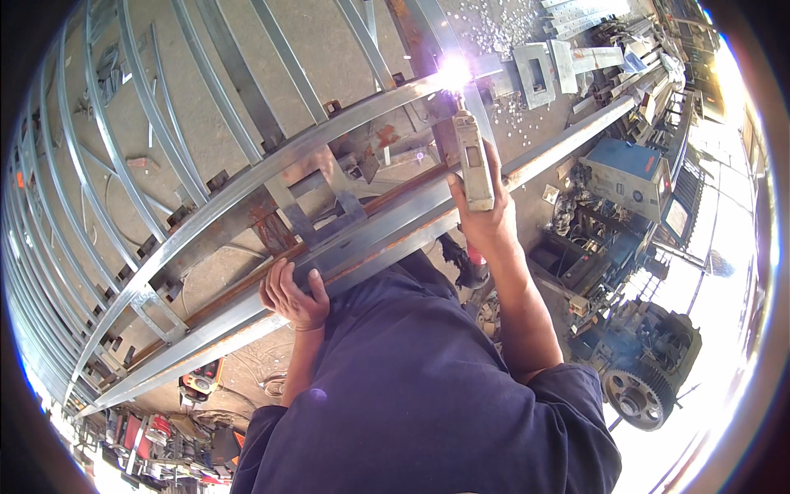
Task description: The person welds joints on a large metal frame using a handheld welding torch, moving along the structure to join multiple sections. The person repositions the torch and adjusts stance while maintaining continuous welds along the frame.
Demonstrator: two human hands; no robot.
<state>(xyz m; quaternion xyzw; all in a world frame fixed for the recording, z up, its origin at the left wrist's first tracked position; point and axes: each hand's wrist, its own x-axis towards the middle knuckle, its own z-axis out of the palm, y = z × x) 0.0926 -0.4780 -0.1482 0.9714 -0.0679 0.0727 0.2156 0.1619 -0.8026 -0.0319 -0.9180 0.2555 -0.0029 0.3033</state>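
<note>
My right hand [487, 216] is closed around a beige, blocky welding electrode holder [473, 160]. A white-violet arc [455, 74] glares at its tip, against the right part of a curved steel rail [329, 128]; the glare hides the contact point. My left hand [295, 298] lies on a long straight steel beam [387, 232] in front of my body, thumb apart from the fingers and nothing held. Between rail and beam sit flat steel brackets [336, 185] with cut-out openings. Several bars [229, 70] run away from the curved rail to the far left.
A blue and white boxy machine [629, 177] stands at the right, above a toothed gear wheel [638, 398]. Loose flat plates [533, 76] lie at the far right near scattered bright bits. A yellow and black tool [200, 383] lies on the floor at the lower left, beside cables.
</note>
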